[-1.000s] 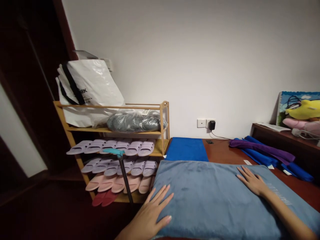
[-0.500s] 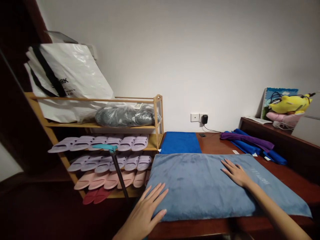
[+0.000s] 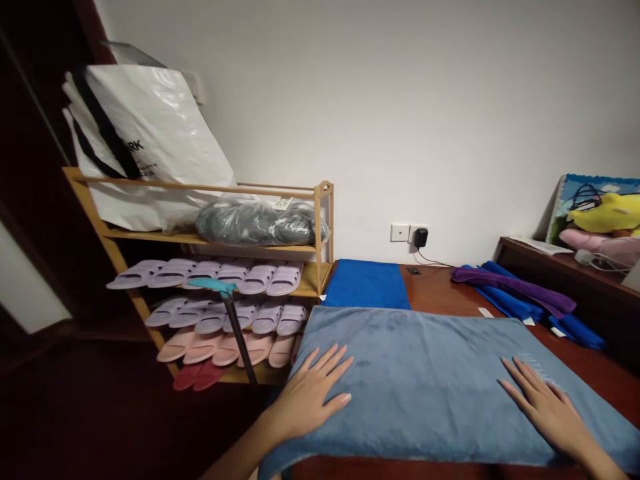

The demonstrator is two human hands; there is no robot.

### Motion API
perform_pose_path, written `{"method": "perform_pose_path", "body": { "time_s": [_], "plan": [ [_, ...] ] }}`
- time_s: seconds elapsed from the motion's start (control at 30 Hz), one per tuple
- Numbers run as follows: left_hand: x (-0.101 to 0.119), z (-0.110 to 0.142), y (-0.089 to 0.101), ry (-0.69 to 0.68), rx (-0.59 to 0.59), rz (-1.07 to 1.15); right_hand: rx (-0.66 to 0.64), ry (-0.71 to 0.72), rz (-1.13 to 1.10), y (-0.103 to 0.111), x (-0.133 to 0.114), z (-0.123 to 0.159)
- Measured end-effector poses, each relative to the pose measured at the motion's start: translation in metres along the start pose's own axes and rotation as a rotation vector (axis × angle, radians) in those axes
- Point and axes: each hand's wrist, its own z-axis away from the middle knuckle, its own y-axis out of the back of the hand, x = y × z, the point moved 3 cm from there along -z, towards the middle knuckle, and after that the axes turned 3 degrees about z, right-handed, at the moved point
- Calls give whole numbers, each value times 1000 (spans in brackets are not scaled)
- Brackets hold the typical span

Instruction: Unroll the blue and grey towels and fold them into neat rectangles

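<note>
A grey-blue towel (image 3: 425,387) lies spread over the front of the brown wooden table, its near edge reaching the table's front edge. My left hand (image 3: 315,393) rests flat on the towel's left part, fingers spread. On the right part, close to some pale lettering, my right hand (image 3: 543,403) lies with its fingers stretched out. Neither hand holds anything. Behind the towel sits a folded bright blue towel (image 3: 370,283), its near edge meeting the grey-blue one.
Purple (image 3: 520,287) and blue towels lie rolled at the back right. To the left stands a wooden shoe rack (image 3: 324,267) with several slippers (image 3: 285,277) and a white bag (image 3: 160,127). A teal-topped pole (image 3: 237,333) leans before it. A black adapter (image 3: 421,237) is plugged in behind.
My right hand has slid rightward and nearer over the towel. My left hand has moved slightly up and right onto it. The view has shifted a little.
</note>
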Motion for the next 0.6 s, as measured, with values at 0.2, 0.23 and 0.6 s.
{"method": "perform_pose_path", "body": {
  "time_s": [0.2, 0.23, 0.6],
  "plan": [
    [0, 2, 0, -3, 45, -20, 24, -3, -11, 6, -6, -1],
    [0, 2, 1, 9, 89, -40, 38, 19, -7, 7, -3, 0],
    [-7, 1, -5, 13, -56, -44, 147, -35, 41, -7, 74, 8]
  ]
}}
